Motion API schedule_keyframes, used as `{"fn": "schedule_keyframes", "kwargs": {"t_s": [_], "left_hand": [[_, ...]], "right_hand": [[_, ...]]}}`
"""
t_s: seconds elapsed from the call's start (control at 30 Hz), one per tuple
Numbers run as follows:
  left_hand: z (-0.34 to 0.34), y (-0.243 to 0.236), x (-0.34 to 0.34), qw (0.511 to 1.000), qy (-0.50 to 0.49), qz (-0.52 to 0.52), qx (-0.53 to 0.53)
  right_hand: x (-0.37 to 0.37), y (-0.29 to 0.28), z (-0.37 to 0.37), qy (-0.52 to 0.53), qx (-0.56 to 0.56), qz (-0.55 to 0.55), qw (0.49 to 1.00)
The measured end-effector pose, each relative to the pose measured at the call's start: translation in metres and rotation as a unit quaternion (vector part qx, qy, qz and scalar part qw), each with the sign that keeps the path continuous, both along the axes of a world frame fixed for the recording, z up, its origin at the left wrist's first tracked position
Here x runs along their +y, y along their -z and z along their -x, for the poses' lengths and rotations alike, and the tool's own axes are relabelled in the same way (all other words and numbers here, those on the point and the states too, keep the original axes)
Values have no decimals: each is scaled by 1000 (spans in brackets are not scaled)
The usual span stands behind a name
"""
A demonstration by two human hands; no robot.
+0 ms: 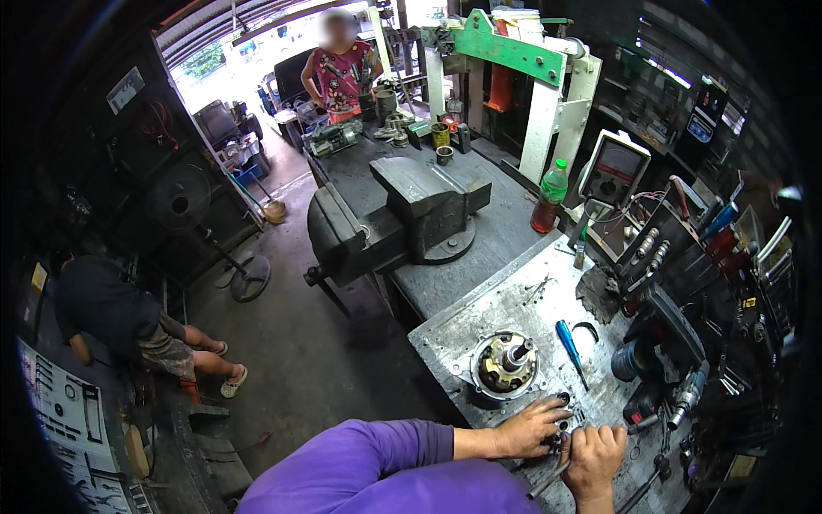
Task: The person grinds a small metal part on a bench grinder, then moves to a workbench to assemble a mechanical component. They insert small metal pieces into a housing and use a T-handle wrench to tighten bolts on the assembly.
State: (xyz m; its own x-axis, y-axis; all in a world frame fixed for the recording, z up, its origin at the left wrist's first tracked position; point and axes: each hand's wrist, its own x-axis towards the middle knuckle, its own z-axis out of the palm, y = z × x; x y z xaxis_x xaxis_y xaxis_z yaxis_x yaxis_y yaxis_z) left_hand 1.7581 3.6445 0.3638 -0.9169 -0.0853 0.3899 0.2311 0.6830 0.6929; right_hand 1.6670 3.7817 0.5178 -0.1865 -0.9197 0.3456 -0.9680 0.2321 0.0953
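My left hand (529, 431) rests on the metal bench top, fingers curled over a small dark metal part (577, 418) whose shape is mostly hidden. Close beside it, my right hand (592, 463) is closed around a thin grey metal rod (549, 481); one end sticks out below the palm and the other is hidden by the fingers. Just beyond my left hand lies a round alternator-like housing (507, 366), open side up, with a shaft standing in its middle. A blue-handled screwdriver (569, 343) lies to its right, next to a dark curved ring (587, 332).
A large bench vise (419, 210) stands on the far table. A bottle of red liquid (549, 199), an analog multimeter (615, 167) and racks of tools line the right side. A cordless drill (685, 396) lies at right. One person (341, 73) stands far back; another (120, 308) bends at left.
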Motion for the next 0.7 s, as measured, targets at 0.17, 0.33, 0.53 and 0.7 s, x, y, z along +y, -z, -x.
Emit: {"fn": "schedule_keyframes", "kwargs": {"t_s": [0.17, 0.33, 0.53, 0.7], "left_hand": [[-1, 6, 0, 1000, 5, -16, 14], [3, 5, -4, 999, 31, 15, 9], [0, -1, -6, 999, 44, 14, 15], [0, -1, -5, 999, 37, 5, 9]], "right_hand": [[-11, 12, -15, 136, -7, 23, 990], [-10, 9, -19, 181, -7, -11, 983], [-1, -8, 4, -51, 31, -33, 998], [-10, -12, 25, -289, 64, -38, 954]]}}
